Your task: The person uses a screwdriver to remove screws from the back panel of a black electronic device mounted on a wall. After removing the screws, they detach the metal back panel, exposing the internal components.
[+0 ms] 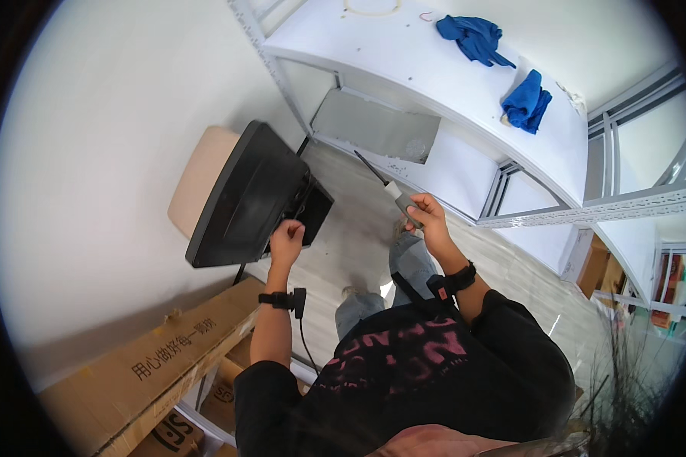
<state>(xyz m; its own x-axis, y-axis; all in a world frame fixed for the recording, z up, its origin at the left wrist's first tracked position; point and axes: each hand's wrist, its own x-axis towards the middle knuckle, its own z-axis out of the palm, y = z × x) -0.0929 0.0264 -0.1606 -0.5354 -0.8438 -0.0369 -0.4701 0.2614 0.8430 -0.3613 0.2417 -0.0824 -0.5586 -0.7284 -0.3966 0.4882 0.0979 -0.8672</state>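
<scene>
My right hand (430, 219) is wrapped round the grey-and-white handle of a screwdriver (393, 192). Its dark shaft points up and to the left, with the tip touching nothing. To the left stands a tilted black-shelled piece (244, 198), which looks like a chair seat, with a beige padded side (197, 179) against the wall. My left hand (286, 241) is at the lower right edge of this black shell, by dark fittings (303, 199). Its fingers are curled together. Whatever they may pinch is too small or hidden to see.
A long cardboard box (160, 358) lies at the lower left, with more boxes below it. Ahead is a white shelf unit (404, 65), with two blue cloths (476, 39) on top and a grey panel (373, 126) lower down. A cable hangs from my left wrist strap (282, 299).
</scene>
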